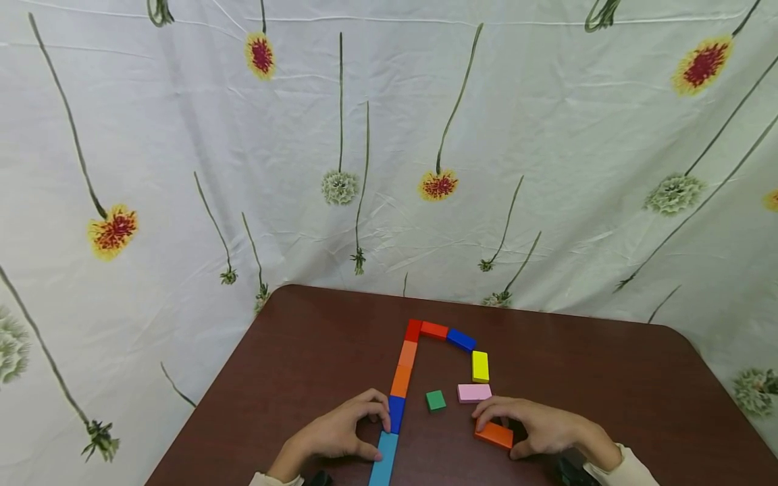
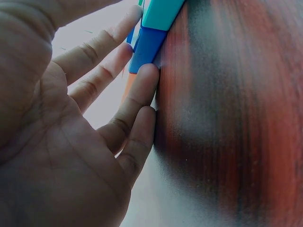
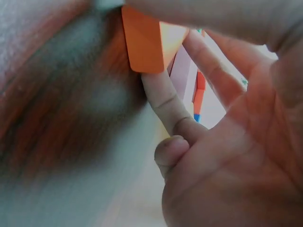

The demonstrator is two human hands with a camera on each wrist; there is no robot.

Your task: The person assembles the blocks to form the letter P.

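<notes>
On the brown table, my left hand (image 1: 345,429) rests beside a straight row of blocks. Its fingertips touch the dark blue block (image 1: 397,410), and the thumb is at the light blue block (image 1: 383,462). In the left wrist view, its fingers are extended along the side of the row. My right hand (image 1: 543,426) pinches an orange block (image 1: 495,435) between thumb and fingers. The right wrist view shows this orange block (image 3: 143,45) close up, with the little finger curled in. Just beyond it lies a pink block (image 1: 469,393), close to my right fingertips.
The row continues away through orange blocks (image 1: 402,381) to a red block (image 1: 413,330). From there another red block (image 1: 434,330), a blue block (image 1: 461,339) and a yellow block (image 1: 480,366) curve right. A small green block (image 1: 435,400) lies inside the curve. Behind the table (image 1: 583,358) hangs a flowered cloth (image 1: 389,135).
</notes>
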